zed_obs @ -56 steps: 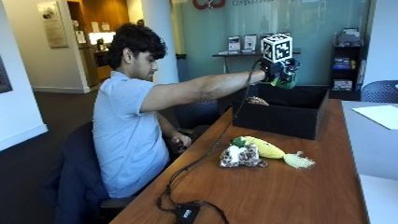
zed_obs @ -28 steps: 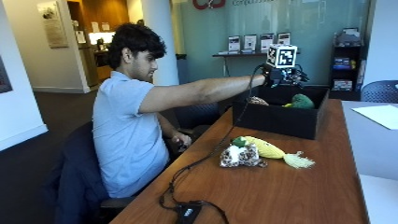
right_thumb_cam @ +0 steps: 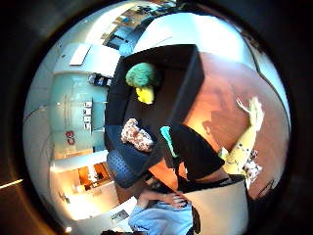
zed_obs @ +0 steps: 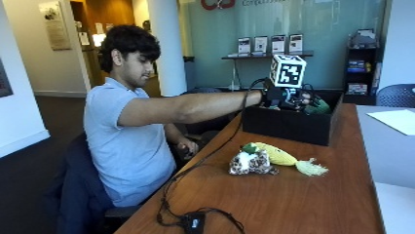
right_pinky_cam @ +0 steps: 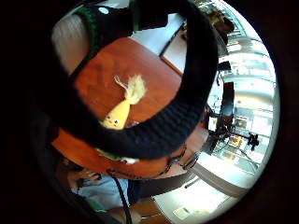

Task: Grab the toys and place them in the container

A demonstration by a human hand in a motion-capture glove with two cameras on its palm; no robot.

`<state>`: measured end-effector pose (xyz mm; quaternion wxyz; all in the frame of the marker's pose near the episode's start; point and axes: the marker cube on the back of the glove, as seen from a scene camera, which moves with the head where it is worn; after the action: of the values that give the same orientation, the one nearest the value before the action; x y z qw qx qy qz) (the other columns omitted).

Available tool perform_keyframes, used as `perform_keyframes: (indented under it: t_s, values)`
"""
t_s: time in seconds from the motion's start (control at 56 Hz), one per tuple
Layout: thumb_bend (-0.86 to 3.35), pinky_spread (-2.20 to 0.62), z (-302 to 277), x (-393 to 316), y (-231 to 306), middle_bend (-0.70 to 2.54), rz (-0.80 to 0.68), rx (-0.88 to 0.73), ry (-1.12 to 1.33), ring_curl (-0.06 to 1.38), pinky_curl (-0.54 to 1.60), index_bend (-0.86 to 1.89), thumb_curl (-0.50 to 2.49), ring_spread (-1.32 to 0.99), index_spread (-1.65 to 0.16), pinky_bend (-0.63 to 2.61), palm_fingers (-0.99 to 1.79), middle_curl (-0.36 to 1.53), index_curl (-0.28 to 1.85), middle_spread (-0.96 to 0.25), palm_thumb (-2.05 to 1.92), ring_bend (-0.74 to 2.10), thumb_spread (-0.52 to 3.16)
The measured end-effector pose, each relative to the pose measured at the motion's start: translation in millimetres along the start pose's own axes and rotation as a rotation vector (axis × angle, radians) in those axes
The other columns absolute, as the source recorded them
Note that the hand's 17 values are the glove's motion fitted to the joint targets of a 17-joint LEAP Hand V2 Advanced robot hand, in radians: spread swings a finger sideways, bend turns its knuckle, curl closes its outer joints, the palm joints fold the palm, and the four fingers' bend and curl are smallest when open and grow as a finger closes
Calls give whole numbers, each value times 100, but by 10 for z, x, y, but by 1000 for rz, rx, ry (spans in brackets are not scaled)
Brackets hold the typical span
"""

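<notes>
The gloved right hand (zed_obs: 285,97) hovers above the black rectangular container (zed_obs: 292,124), and whether its fingers are curled or straight cannot be told. The long yellow plush toy with a pale tassel (zed_obs: 282,156) lies on the wooden table (zed_obs: 285,204), nearer the person, lengthwise across it, beside a small speckled plush toy (zed_obs: 248,162).

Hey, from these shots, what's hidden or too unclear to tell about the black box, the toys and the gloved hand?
- Black box interior: outside view, its near wall hides it.
- Gloved right hand fingers: outside view, the rig covers them; open or curled is unclear.
- Yellow corn plush toy: little-finger view, a black strap cuts off its lower part.
- Spotted plush toy: too small to identify.
</notes>
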<state>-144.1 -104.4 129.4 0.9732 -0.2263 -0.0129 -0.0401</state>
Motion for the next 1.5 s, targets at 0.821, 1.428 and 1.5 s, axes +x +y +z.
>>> perform_keyframes:
  t_s: [0.821,1.428,1.5]
  values:
    - [0,3,1936,1105,1360,26,-88,2,76,27,29,8,25,-6,-22,81,-14,30,20,1,0,18,136]
    - [52,-37,1834,1044,1118,52,-69,259,-86,55,49,22,50,-20,-22,126,78,48,17,-4,66,96,156]
    - [52,-38,1699,1081,1109,53,-41,242,-88,57,51,24,54,-21,-23,130,80,51,19,-5,69,97,151]
